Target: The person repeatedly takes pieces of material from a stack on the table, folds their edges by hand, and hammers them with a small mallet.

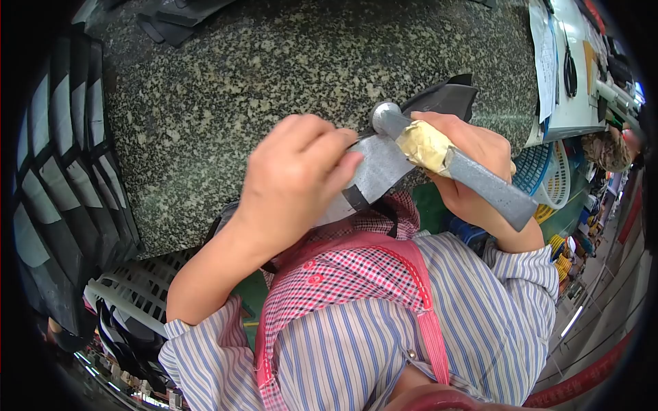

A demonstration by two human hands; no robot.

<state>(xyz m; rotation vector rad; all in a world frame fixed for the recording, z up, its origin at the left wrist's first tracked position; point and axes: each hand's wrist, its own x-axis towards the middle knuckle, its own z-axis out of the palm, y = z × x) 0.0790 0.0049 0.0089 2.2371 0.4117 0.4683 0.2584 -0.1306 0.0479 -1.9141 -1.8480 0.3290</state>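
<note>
My left hand (291,175) is curled at the near-left edge of a flat black-and-grey piece (377,168), its thumb and forefinger close to the edge; the exact grip is partly hidden. My right hand (476,151) is closed around a hammer (490,185), whose handle is mostly hidden by the fingers. Yellow tape wraps the middle of the hammer's steel head. The round striking face sits just over the far edge of the piece. Beyond it, a black curved part (445,99) of the piece, or of another under it, sticks out on the stone slab.
A speckled stone worktop (240,82) spreads in front of me. Overlapping black-and-grey pieces (58,178) line its left side. More black pieces (181,17) lie at the far edge. White basket (137,284) stands lower left; blue and white baskets (552,171) are at right.
</note>
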